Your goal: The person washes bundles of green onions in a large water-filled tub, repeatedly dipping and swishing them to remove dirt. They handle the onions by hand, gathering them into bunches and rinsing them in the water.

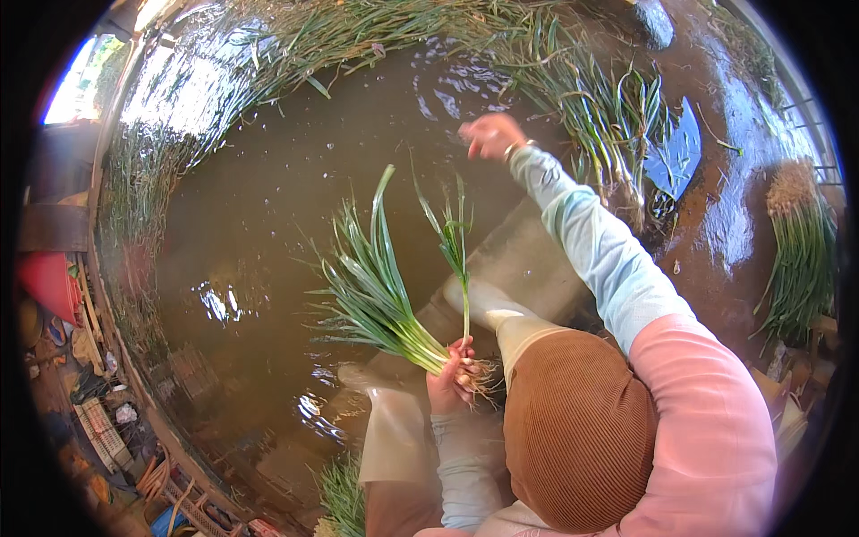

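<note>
My left hand [454,380] is closed around the root ends of a bunch of spring onions [386,295]. Their long green leaves fan out to the upper left, and tangled pale roots stick out on the right of the fist. One thinner spring onion [458,259] stands apart from the bunch, upright in the same grip. My right arm reaches far forward, and my right hand [492,136] hangs above the muddy water [259,215], slightly blurred. Its fingers look partly stretched out, with nothing visible in them.
Loose green leaves [358,36] float along the far and left rim of the pool. More rooted spring onions [617,134] lie at the right edge by a blue sheet [676,157]. A tied bundle [801,246] lies farther right. Clutter, including a red container [49,285], lines the left bank.
</note>
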Demonstrator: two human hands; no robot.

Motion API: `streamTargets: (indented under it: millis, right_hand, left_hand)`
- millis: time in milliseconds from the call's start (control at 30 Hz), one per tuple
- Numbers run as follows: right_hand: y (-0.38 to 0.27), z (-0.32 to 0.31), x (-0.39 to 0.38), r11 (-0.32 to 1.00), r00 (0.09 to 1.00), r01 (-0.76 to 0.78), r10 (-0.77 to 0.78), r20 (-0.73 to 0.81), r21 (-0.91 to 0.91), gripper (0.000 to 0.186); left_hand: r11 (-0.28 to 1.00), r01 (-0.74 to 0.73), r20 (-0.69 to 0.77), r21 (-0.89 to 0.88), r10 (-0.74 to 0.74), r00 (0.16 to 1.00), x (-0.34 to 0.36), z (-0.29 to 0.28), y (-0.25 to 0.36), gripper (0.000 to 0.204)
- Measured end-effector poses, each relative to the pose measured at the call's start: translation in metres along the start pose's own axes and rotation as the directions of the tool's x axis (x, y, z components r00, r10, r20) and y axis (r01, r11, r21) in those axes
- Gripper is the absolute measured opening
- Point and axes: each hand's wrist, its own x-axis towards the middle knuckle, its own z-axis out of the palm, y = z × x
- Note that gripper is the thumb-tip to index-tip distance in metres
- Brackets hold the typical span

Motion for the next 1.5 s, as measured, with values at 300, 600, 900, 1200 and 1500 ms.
streamTargets:
  millis: [300, 600, 900, 1200, 1500]
  right_hand:
    - [0.055, 0.108, -0.005, 0.976, 0.974, -0.044, 0.09, 0.207, -0.215, 0.026]
    - [-0.015, 0.073, -0.015, 0.824, 0.862, 0.507, -0.482, 0.158, -0.251, 0.037]
    - [0.02, 0.055, 0.033, 0.512, 0.626, 0.704, -0.117, 0.771, -0.493, 0.031]
    - [0.089, 0.083, 0.006, 0.81, 0.614, 0.579, -0.36, 0.702, -0.091, 0.038]
    - [0.05, 0.046, 0.002, 0.805, 0.975, 0.088, -0.191, -0.116, -0.587, 0.033]
  left_hand:
    - [1.0, 0.002, 0.007, -0.007, -0.002, 1.0, -0.003, -0.011, 0.0, 0.023]
    - [0.997, 0.072, -0.031, 0.001, -0.072, 0.997, -0.011, -0.026, 0.0, 0.02]
    - [0.997, 0.073, -0.066, -0.036, -0.075, 0.995, -0.03, -0.078, 0.021, 0.015]
    - [0.997, 0.077, -0.015, -0.024, -0.077, 0.997, -0.035, -0.074, 0.023, 0.018]
    - [0.996, 0.079, -0.101, 0.041, -0.075, 0.992, -0.033, -0.083, 0.024, 0.013]
